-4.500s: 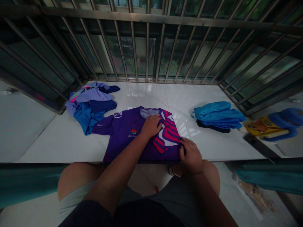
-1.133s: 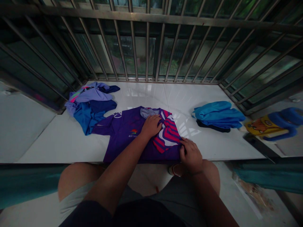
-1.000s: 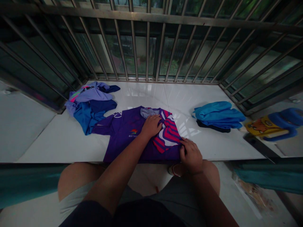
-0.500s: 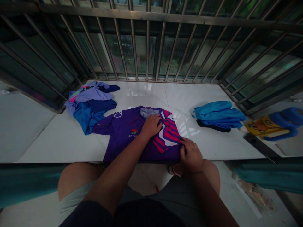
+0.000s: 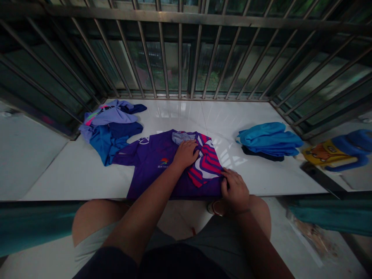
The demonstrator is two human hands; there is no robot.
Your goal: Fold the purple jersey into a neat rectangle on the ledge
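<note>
A purple jersey lies spread on the white tiled ledge, its right side folded over and showing pink and white stripes. My left hand rests on the folded part near the collar, fingers curled and pressing the cloth down. My right hand sits at the jersey's lower right corner by the ledge's front edge, its fingers pinched on the fabric there.
A loose heap of blue and lilac clothes lies at the back left. A folded stack of turquoise clothes sits at the right. Metal window bars close off the back and sides. A yellow and blue object lies far right.
Both hands and the jersey stay where they were; only the camera has shifted slightly.
</note>
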